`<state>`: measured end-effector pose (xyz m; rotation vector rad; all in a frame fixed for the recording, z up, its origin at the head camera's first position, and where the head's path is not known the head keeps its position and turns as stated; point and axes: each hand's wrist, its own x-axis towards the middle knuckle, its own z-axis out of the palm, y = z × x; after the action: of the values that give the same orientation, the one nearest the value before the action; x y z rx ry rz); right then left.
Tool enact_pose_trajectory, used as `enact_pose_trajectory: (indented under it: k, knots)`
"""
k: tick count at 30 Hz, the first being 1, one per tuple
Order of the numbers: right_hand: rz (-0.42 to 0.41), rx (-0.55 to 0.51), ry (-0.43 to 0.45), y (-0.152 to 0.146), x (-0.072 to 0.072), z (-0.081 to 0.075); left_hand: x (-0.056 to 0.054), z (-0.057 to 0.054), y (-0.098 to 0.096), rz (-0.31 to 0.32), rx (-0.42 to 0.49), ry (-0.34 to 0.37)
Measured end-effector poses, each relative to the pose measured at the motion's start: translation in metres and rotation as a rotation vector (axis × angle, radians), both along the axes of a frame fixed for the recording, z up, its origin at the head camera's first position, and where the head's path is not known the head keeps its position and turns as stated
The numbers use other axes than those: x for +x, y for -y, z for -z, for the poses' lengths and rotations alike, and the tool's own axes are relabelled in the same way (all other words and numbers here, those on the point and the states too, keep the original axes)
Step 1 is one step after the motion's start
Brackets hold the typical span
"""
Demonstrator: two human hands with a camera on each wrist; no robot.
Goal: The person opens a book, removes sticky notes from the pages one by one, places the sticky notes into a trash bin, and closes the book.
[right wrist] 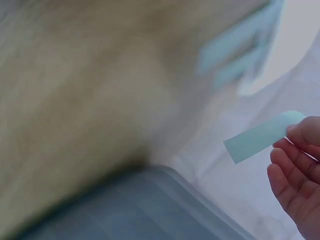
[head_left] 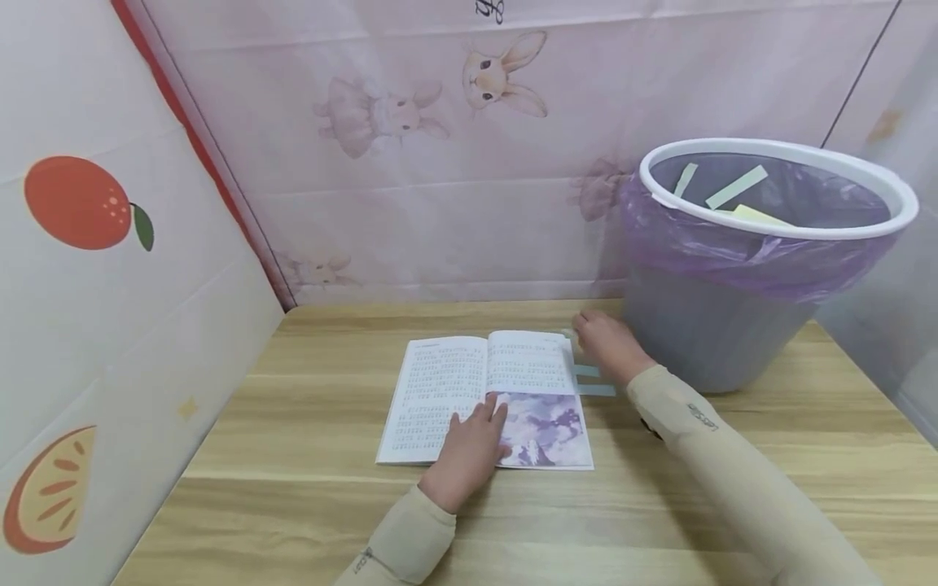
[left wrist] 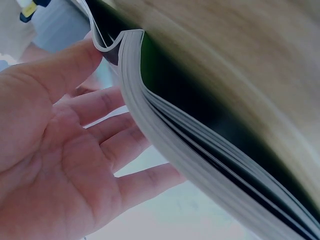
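Observation:
An open book (head_left: 447, 382) lies on the wooden table, its right page carrying a purple cloud picture (head_left: 542, 427). My left hand (head_left: 472, 443) rests on the lower middle of the spread with fingers extended; the left wrist view shows the palm (left wrist: 55, 155) beside the book's thick page edge (left wrist: 150, 130). Just off the book's upper right corner, my right hand (head_left: 611, 346) pinches a pale green sticky strip (right wrist: 262, 136) between thumb and fingers. Two more bluish-green strips (head_left: 595, 390) stick out from the right page's edge, below that hand.
A grey bin (head_left: 689, 325) with a white rim (head_left: 777, 146) and purple liner stands right of the book, close to the right forearm. Paper strips (head_left: 736, 187) lie inside it. A wall with rabbit prints (head_left: 506, 77) runs along the table's back edge.

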<state>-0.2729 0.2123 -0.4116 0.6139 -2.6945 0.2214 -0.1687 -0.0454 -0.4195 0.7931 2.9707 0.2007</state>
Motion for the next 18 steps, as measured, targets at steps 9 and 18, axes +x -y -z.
enact_pose_trajectory:
  k: [9,18]
  knots:
    - [-0.178,-0.153,-0.536,0.002,0.046,-0.085,0.002,0.002,0.008,0.003,0.026,-0.01]
    - [0.109,-0.324,-0.802,-0.039,0.079,-0.185,-0.002,0.005,0.012,0.01,0.025,-0.029]
